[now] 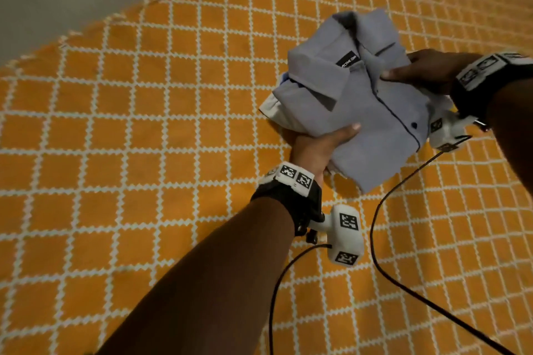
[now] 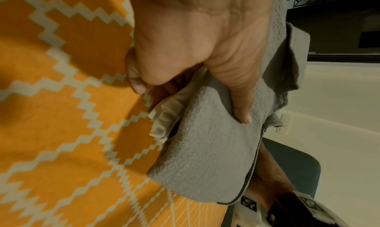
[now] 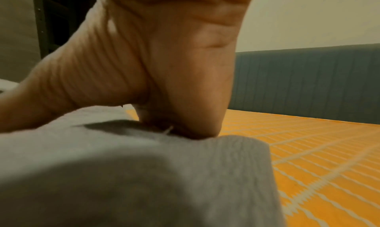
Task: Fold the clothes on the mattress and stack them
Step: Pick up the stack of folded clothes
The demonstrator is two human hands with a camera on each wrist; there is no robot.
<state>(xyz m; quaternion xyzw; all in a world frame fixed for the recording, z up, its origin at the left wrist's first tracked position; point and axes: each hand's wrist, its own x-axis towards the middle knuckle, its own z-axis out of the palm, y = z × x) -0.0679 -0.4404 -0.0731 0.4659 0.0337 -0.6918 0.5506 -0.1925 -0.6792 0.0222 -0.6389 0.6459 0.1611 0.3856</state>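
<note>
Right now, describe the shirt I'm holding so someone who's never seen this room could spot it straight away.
Start at the orange bedspread with the white lattice pattern. Above its right part, the left hand and the right hand grip a folded garment from opposite sides. That is the grey-blue collared shirt: dark piping down its front, one dark button, a black label inside the collar, and pale cloth showing at its left edge.

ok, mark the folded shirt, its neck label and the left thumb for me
folded shirt (image 1: 383, 121): head view, on the front panel beside the placket.
neck label (image 1: 347, 60): head view, middle of the black tag inside the collar.
left hand (image 1: 314, 150), thumb (image 2: 242, 107): left wrist view, on the thumb pressed onto the grey fabric.
</note>
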